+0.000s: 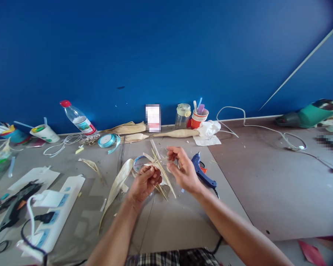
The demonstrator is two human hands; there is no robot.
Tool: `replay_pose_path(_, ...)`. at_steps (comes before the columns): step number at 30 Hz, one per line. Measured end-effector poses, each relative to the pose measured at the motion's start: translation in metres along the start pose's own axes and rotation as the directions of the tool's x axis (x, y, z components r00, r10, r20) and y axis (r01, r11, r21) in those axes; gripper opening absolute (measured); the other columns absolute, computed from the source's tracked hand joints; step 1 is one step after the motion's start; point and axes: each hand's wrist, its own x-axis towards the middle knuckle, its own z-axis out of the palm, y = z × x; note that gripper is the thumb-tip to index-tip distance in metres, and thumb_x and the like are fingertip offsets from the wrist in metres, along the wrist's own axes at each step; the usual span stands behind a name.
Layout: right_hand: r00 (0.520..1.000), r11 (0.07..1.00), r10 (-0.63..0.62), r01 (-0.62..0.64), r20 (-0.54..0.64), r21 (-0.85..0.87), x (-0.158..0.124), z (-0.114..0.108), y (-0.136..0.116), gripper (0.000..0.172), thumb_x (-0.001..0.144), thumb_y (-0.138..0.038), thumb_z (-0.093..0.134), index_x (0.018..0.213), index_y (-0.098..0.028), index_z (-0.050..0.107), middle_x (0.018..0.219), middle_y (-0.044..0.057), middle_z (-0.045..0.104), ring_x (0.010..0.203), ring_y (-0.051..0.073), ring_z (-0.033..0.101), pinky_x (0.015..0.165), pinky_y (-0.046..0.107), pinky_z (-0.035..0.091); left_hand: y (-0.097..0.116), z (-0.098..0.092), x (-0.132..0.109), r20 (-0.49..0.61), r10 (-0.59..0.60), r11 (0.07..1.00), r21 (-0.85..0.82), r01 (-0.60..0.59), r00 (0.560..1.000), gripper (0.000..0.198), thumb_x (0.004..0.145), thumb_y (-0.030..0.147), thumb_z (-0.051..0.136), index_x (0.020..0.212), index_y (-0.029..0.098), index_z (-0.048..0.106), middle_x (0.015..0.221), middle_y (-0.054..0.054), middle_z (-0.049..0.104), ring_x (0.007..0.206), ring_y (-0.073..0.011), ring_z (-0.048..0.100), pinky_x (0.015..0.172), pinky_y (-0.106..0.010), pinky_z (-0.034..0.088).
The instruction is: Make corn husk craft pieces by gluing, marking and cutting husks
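Note:
My left hand is closed in a pinch on pale, dried strips of corn husk, which cross and stick out past its fingertips. To its right, my right hand has curled fingers near the same strips. A thin strand runs toward its fingertips; what they hold is too small to make out. Just behind my left hand lies a roll of clear tape, partly covered. A long, curved husk leaf rests on the table to the left. The blue glue gun lies right beside my right hand.
Left stands a white power strip with plugs and cables, near a black glue gun. Along the blue wall are a water bottle, blue ribbon, more husks, a clear jar, red cups and crumpled tissue. A white cable trails right.

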Motion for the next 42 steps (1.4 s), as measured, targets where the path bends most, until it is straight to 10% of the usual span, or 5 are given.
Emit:
replay_pose_path(9, 0.999, 0.997, 0.039, -0.037, 0.032, -0.061, 0.004, 0.006, -0.008, 0.009, 0.083, -0.019, 0.052, 0.081, -0.021, 0.061, 0.078, 0.003, 0.061, 0.075, 0.016, 0.056, 0.075, 0.031, 0.044, -0.003, 0.004, -0.001, -0.01, -0.03, 0.999, 0.044, 0.03, 1.0, 0.025, 0.074, 0.03, 0.071, 0.067, 0.014, 0.053, 0.054, 0.006, 0.041, 0.043, -0.0031, 0.029, 0.048, -0.02, 0.028)
replay_pose_path(21, 0.863, 0.788, -0.469, 0.505, 0.187, -0.352, -0.001, 0.003, 0.007, 0.016, 0.085, -0.012, 0.051, 0.089, -0.022, 0.063, 0.082, 0.004, 0.064, 0.075, 0.016, 0.057, 0.073, 0.033, 0.04, 0.0, 0.005, -0.008, 0.068, -0.113, 0.989, -0.089, 0.119, 0.991, 0.035, 0.072, 0.034, 0.071, 0.058, 0.016, 0.044, 0.05, 0.01, 0.013, 0.041, -0.0043, 0.011, 0.041, -0.017, 0.025)
replay_pose_path(35, 0.878, 0.765, -0.432, 0.478, 0.208, -0.431, 0.003, -0.001, 0.014, 0.014, 0.084, -0.012, 0.051, 0.085, -0.02, 0.063, 0.084, 0.006, 0.063, 0.077, 0.017, 0.057, 0.072, 0.033, 0.04, 0.001, 0.004, -0.006, 0.017, -0.065, 0.993, -0.103, 0.066, 0.998, 0.028, 0.066, 0.029, 0.075, 0.063, 0.015, 0.051, 0.049, 0.008, 0.024, 0.04, -0.0042, 0.019, 0.042, -0.017, 0.027)
replay_pose_path(42, 0.969, 0.94, -0.215, 0.239, 0.12, -0.242, 0.001, 0.004, 0.012, 0.015, 0.087, -0.014, 0.048, 0.089, -0.018, 0.062, 0.085, 0.007, 0.06, 0.081, 0.018, 0.058, 0.073, 0.031, 0.045, 0.012, 0.003, -0.001, -0.089, 0.123, 0.988, -0.079, -0.13, 0.988, 0.018, 0.073, 0.027, 0.072, 0.074, 0.016, 0.058, 0.056, 0.007, 0.04, 0.043, -0.0035, 0.031, 0.047, -0.019, 0.033)
